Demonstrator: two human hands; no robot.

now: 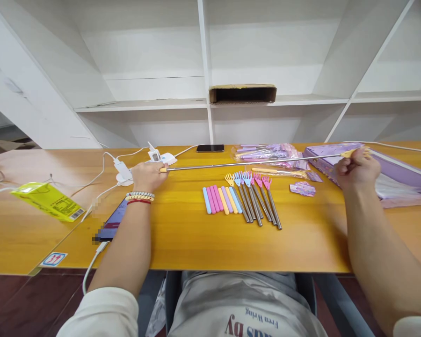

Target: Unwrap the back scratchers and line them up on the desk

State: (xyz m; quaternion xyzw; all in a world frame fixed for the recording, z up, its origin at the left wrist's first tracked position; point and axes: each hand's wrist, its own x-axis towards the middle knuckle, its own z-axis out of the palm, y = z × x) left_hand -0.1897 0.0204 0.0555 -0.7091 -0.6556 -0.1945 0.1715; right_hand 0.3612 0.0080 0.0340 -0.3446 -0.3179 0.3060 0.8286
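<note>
In the head view, we've got the telescopic rod [231, 164] stretching from centre to right, our left hand [147, 177] curled round its handle, our right hand [358, 168] closed on its far yellow end. Overpulling could part the sections; a slip could scatter the slim, shiny metal scratchers [253, 201] and smooth, rounded pastel grips [223, 200] below.

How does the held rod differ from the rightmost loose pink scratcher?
The held rod looks much longer than the pink scratcher. The held rod spans left hand to right hand; the pink scratcher lies on the table. The held rod has a yellow grip; the pink scratcher ends in bare metal. Both have metal shafts.
</note>
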